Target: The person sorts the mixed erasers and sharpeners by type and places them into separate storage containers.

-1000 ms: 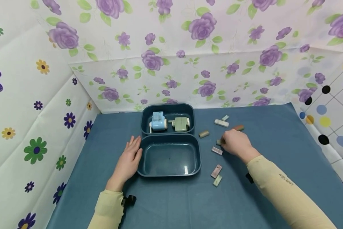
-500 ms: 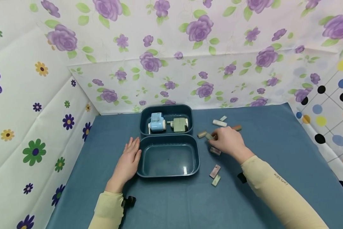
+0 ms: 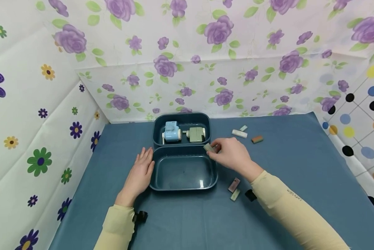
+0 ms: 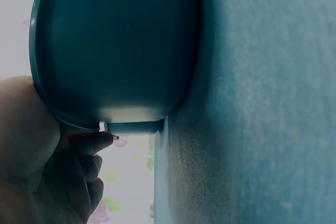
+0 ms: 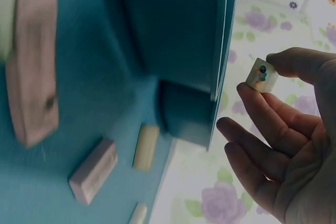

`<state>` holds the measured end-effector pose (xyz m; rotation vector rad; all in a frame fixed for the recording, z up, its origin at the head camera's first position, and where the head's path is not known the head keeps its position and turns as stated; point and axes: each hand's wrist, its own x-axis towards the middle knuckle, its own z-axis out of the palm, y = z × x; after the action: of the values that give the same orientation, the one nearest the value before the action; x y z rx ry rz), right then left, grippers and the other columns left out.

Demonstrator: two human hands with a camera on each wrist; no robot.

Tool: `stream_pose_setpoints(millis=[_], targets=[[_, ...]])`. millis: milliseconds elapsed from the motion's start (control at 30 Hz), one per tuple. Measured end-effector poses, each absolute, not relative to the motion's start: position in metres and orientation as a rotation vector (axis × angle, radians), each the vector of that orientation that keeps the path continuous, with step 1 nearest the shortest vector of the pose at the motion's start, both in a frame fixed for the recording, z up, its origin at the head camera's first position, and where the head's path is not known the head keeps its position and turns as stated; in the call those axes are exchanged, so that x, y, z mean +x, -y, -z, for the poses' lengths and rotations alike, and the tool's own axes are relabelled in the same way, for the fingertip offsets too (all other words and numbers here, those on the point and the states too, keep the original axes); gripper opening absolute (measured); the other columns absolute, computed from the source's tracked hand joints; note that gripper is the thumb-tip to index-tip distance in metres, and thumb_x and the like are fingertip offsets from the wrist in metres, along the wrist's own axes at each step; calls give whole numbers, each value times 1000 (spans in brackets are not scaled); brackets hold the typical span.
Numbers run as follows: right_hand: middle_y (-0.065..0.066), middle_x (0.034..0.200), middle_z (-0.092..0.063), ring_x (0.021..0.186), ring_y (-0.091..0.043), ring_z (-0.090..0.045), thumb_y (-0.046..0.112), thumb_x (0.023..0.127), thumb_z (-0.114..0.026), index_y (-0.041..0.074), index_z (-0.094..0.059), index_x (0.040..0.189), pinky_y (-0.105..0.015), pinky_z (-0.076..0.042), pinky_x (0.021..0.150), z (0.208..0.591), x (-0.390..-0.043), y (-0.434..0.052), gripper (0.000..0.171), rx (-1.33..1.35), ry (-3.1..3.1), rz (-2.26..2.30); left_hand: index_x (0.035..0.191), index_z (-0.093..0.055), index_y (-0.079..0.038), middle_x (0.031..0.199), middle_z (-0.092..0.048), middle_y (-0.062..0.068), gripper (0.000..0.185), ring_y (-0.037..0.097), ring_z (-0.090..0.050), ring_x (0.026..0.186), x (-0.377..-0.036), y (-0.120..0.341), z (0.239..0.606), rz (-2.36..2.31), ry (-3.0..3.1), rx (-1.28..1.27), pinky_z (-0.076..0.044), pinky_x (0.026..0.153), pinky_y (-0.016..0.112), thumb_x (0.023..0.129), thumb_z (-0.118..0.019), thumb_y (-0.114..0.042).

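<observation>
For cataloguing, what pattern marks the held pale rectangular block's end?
A multicoloured print, best in the right wrist view.

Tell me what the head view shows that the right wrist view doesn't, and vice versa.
Only the head view shows the light blue gadget and the green gadget inside the rear tray. Only the right wrist view shows a colored print on the end of the small block, and a tan block on the blue cloth. Both show the rear tray, the front tray, and the right hand pinching the small block.
</observation>
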<state>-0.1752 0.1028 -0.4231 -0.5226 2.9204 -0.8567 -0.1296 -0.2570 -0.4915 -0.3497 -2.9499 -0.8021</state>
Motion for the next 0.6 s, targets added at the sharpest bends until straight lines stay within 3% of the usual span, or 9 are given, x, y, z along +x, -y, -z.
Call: stream_pose_setpoints(millis=[433, 600], targets=[[2, 98, -77, 73, -8, -65, 38, 100, -77, 16, -76, 127, -32, -54, 63, 434, -169, -65, 34, -547, -2829, 948, 167, -26, 4, 176, -20, 20, 59, 38, -7, 164, -129, 260, 487, 789, 3011, -403, -9, 131, 60, 117, -45, -19], [5, 94, -75, 69, -7, -63, 37, 100, -77, 18, -73, 133, -32, -53, 61, 440, -167, -46, 38, -556, -2777, 981, 167, -24, 6, 176, -19, 21, 59, 38, -7, 164, -127, 262, 485, 775, 3019, -410, -10, 130, 61, 117, -45, -18]])
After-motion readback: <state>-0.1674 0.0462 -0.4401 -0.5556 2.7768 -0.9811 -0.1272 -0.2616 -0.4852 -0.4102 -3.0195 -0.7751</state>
